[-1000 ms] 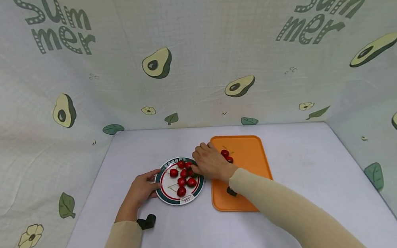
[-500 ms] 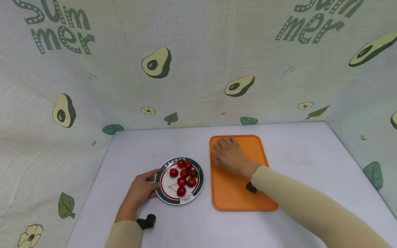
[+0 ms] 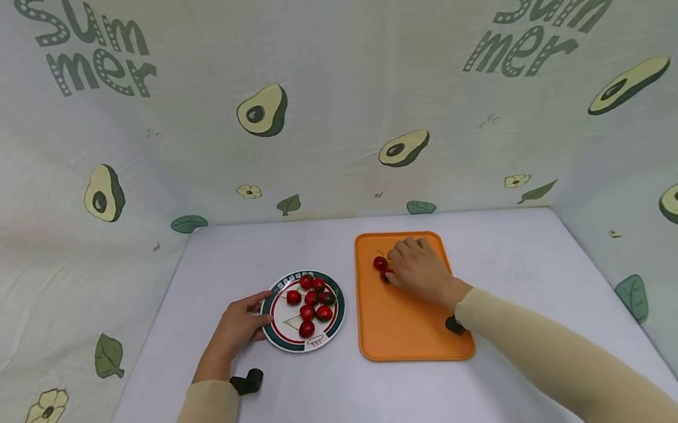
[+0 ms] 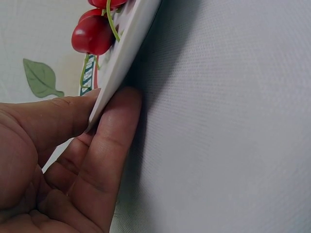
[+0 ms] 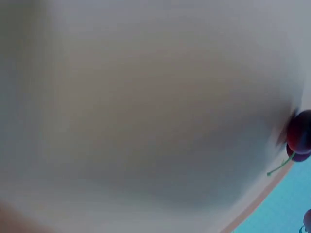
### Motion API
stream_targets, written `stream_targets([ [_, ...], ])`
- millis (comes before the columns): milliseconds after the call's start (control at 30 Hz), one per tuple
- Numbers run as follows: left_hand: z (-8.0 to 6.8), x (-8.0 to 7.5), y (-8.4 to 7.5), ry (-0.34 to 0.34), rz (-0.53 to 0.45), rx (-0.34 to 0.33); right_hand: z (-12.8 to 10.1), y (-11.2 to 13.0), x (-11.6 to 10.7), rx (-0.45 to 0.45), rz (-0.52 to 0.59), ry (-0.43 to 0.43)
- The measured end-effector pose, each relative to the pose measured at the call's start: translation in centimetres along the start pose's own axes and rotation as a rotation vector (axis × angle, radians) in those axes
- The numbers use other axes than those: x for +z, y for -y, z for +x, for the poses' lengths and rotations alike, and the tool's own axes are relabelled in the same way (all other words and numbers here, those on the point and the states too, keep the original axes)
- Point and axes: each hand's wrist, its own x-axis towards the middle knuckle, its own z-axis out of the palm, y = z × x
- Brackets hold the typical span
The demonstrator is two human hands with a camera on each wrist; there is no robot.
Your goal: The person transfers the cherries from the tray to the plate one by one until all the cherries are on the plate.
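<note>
A white plate (image 3: 290,342) with a dark green band sits left of the table's middle and bears several red cherries (image 3: 324,314), some stemmed. My left hand (image 3: 242,324) pinches the plate's near left rim, thumb above and fingers beneath, as the left wrist view also shows. Over the orange tray (image 3: 390,336) is my right hand (image 3: 421,270). Beside its fingertips lie two cherries on the tray, the farther cherry (image 3: 380,263) uncovered, the nearer partly behind the thumb. Whether the fingers grip it is hidden. In the right wrist view, dark cherries (image 5: 300,133) show at the right edge.
The white table (image 3: 333,403) carries the plate and the tray side by side with a narrow gap. A cloth backdrop (image 3: 328,103) printed with avocados rises behind and at both sides. Each wrist wears a small black device (image 3: 248,381).
From over the plate's right side, my right hand has moved right across the tray, uncovering the cherries on the plate. It now lies to the right of the tray's cherries. My left hand stays.
</note>
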Motion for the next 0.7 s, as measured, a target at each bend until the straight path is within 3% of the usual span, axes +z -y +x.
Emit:
stream_targets([
  [267,-0.1,0.1,0.0,0.007,-0.003,0.004,-0.4,0.9,0.6,0.021,0.060,0.040],
  [700,-0.2,0.1,-0.1,-0.006,-0.003,0.000,-0.6,1.0,1.1,0.015,0.026,0.100],
])
